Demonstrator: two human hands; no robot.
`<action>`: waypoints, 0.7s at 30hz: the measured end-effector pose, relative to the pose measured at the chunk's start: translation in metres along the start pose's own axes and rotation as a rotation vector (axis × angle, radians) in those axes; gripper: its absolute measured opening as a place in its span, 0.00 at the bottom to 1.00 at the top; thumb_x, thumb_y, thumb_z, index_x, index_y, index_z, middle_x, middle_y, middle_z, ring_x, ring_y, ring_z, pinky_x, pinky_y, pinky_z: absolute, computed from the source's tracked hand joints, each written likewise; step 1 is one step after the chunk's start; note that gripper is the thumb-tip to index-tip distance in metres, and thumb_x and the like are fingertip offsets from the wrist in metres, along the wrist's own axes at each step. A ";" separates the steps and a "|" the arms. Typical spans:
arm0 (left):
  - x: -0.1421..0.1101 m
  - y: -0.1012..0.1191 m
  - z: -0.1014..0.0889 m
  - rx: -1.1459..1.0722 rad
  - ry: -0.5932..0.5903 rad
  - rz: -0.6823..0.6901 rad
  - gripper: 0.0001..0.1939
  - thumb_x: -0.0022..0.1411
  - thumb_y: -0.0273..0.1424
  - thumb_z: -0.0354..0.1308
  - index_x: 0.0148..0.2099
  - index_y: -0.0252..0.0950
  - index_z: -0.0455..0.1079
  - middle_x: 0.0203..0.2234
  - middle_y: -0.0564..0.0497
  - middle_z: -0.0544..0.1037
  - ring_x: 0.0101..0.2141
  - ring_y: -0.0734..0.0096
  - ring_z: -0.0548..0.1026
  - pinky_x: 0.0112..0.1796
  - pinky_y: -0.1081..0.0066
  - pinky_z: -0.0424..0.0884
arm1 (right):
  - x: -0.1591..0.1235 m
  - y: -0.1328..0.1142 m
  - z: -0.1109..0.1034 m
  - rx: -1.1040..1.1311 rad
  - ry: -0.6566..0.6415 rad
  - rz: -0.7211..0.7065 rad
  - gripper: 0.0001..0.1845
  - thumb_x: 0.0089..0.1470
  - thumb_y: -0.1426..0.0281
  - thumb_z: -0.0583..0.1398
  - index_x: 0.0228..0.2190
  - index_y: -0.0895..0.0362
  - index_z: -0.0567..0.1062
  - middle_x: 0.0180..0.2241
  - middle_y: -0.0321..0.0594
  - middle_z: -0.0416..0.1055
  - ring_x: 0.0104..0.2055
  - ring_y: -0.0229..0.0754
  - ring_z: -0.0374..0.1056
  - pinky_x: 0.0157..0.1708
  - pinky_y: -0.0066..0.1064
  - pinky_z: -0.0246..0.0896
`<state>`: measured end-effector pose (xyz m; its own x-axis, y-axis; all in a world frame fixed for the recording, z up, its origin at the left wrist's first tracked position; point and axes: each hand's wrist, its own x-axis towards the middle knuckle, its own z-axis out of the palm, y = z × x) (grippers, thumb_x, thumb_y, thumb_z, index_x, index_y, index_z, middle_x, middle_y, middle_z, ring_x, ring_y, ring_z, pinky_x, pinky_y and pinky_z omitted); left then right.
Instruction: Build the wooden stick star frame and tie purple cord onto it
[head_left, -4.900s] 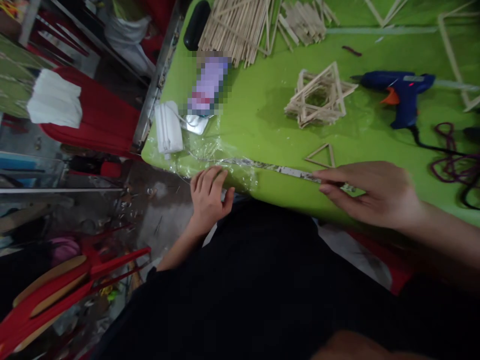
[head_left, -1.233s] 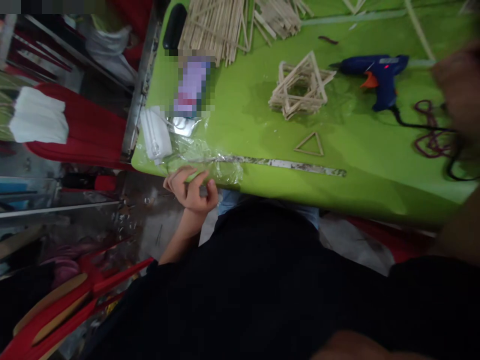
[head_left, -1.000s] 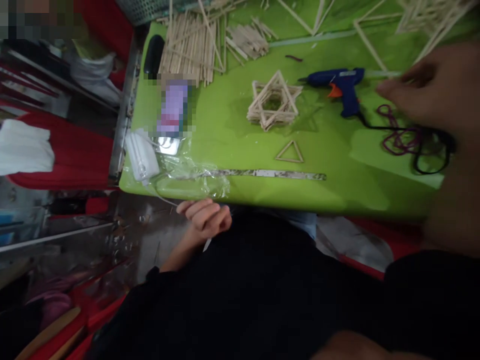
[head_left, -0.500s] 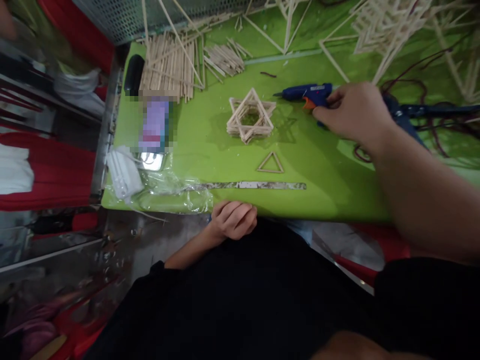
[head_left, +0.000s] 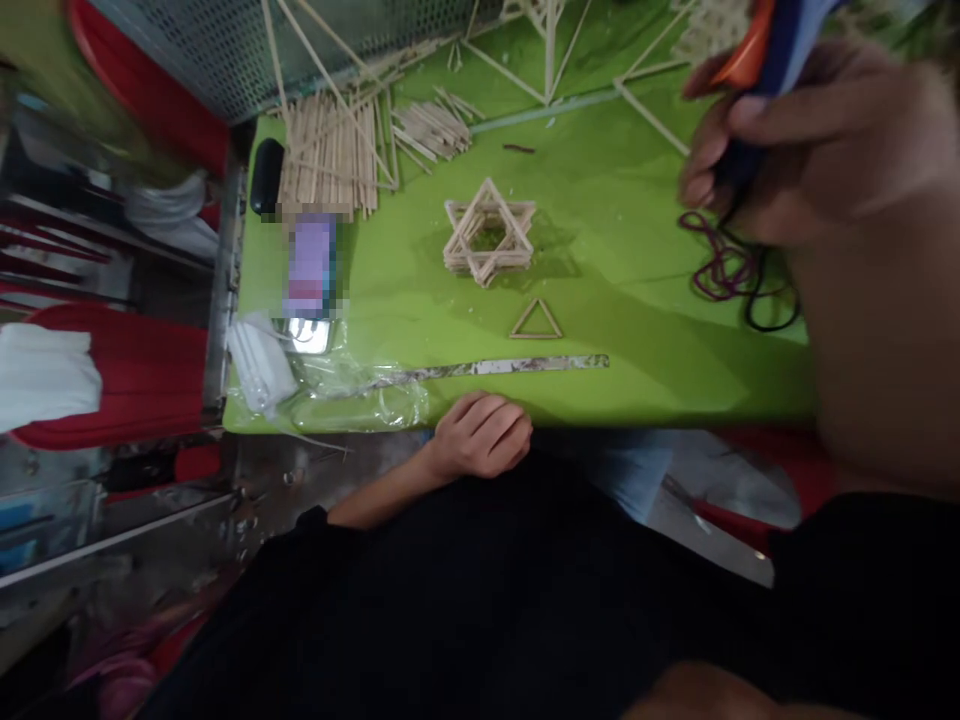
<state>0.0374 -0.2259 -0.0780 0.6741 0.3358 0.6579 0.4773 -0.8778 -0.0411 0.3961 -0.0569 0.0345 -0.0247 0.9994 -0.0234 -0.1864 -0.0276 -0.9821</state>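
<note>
Green-covered table (head_left: pixel 637 330) beside red plastic chairs (head_left: pixel 142 380). One star-shaped stick stack (head_left: pixel 487 235), one small wooden triangle (head_left: pixel 536 320); right hand (head_left: pixel 817 140) grasps one blue-and-orange glue gun (head_left: pixel 784 50) above the table, left hand (head_left: pixel 482 435) loosely clenched at its edge.

A white cloth (head_left: pixel 46 374) lies over a red plastic chair (head_left: pixel 154 385).

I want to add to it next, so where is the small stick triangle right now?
In the head view, the small triangle lies near the table's front edge, between the stick star and the patterned strip.
</note>
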 end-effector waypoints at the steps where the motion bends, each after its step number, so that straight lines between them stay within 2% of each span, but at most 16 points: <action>1: 0.000 0.000 0.000 0.002 -0.010 0.013 0.08 0.66 0.31 0.73 0.46 0.36 0.83 0.41 0.48 0.88 0.41 0.61 0.84 0.46 0.60 0.80 | -0.003 -0.001 0.003 0.017 -0.011 0.039 0.16 0.45 0.69 0.80 0.36 0.51 0.85 0.29 0.37 0.75 0.29 0.40 0.68 0.30 0.36 0.66; 3: 0.001 0.000 0.000 -0.003 -0.038 0.010 0.08 0.67 0.32 0.73 0.46 0.37 0.82 0.41 0.48 0.88 0.41 0.61 0.84 0.47 0.60 0.80 | -0.009 -0.003 0.011 0.075 -0.023 0.028 0.17 0.44 0.69 0.80 0.37 0.53 0.85 0.25 0.36 0.72 0.26 0.40 0.64 0.27 0.37 0.60; 6: 0.003 0.001 0.000 0.012 -0.053 -0.002 0.06 0.68 0.32 0.71 0.46 0.38 0.81 0.40 0.49 0.88 0.41 0.61 0.84 0.48 0.60 0.80 | -0.019 -0.008 0.021 0.178 -0.064 -0.086 0.22 0.47 0.65 0.82 0.43 0.51 0.84 0.23 0.29 0.59 0.26 0.38 0.50 0.28 0.36 0.52; 9: 0.001 0.006 0.006 0.048 -0.023 -0.033 0.05 0.67 0.30 0.72 0.45 0.40 0.80 0.39 0.49 0.88 0.41 0.61 0.84 0.48 0.59 0.80 | -0.026 -0.009 0.027 0.199 -0.113 -0.102 0.23 0.49 0.57 0.82 0.39 0.47 0.79 0.23 0.28 0.49 0.27 0.39 0.42 0.28 0.36 0.50; 11: -0.007 0.014 0.015 0.067 0.046 -0.089 0.06 0.65 0.29 0.73 0.43 0.40 0.80 0.37 0.48 0.88 0.40 0.60 0.84 0.46 0.58 0.78 | -0.030 -0.005 0.029 0.156 -0.106 -0.135 0.21 0.52 0.54 0.81 0.36 0.47 0.79 0.23 0.29 0.51 0.27 0.39 0.44 0.28 0.37 0.51; 13: -0.019 0.028 0.031 0.060 0.133 -0.115 0.07 0.65 0.29 0.74 0.43 0.40 0.80 0.36 0.49 0.88 0.38 0.61 0.84 0.42 0.58 0.76 | -0.033 0.000 0.028 0.059 -0.130 -0.191 0.21 0.56 0.50 0.81 0.36 0.48 0.82 0.24 0.31 0.58 0.27 0.39 0.49 0.28 0.38 0.55; 15: -0.032 0.046 0.053 -0.009 0.163 -0.059 0.05 0.68 0.32 0.73 0.44 0.44 0.81 0.35 0.55 0.88 0.35 0.68 0.82 0.37 0.63 0.73 | -0.037 0.005 0.026 -0.048 -0.169 -0.245 0.23 0.59 0.45 0.80 0.39 0.49 0.84 0.26 0.33 0.64 0.27 0.40 0.57 0.30 0.40 0.61; 17: -0.038 0.064 0.078 -0.116 0.093 -0.001 0.04 0.72 0.36 0.72 0.46 0.47 0.81 0.38 0.59 0.87 0.33 0.77 0.80 0.33 0.72 0.72 | -0.040 0.008 0.022 -0.146 -0.194 -0.277 0.26 0.60 0.41 0.78 0.43 0.49 0.85 0.27 0.34 0.70 0.29 0.42 0.64 0.32 0.42 0.68; 18: -0.037 0.071 0.090 -0.155 0.023 -0.022 0.05 0.75 0.39 0.71 0.49 0.46 0.81 0.43 0.57 0.88 0.37 0.77 0.82 0.36 0.74 0.76 | -0.042 0.009 0.020 -0.191 -0.197 -0.288 0.27 0.62 0.41 0.77 0.45 0.49 0.85 0.30 0.36 0.74 0.29 0.43 0.67 0.33 0.42 0.69; 19: -0.034 0.077 0.100 -0.171 -0.052 -0.093 0.11 0.78 0.42 0.70 0.55 0.44 0.81 0.50 0.53 0.87 0.44 0.71 0.84 0.44 0.72 0.82 | -0.042 0.009 0.018 -0.251 -0.191 -0.308 0.27 0.64 0.41 0.75 0.47 0.50 0.85 0.33 0.38 0.77 0.29 0.43 0.69 0.34 0.42 0.70; 21: -0.022 0.083 0.111 -0.190 -0.210 -0.287 0.20 0.79 0.44 0.68 0.65 0.39 0.79 0.61 0.43 0.83 0.56 0.58 0.84 0.56 0.57 0.86 | -0.042 0.008 0.013 -0.449 -0.140 -0.427 0.23 0.69 0.46 0.72 0.48 0.52 0.85 0.37 0.42 0.81 0.30 0.43 0.70 0.35 0.42 0.70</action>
<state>0.1250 -0.2681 -0.1797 0.6385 0.6213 0.4542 0.5632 -0.7794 0.2745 0.3831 -0.0997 0.0302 -0.1730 0.9076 0.3824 0.2211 0.4142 -0.8829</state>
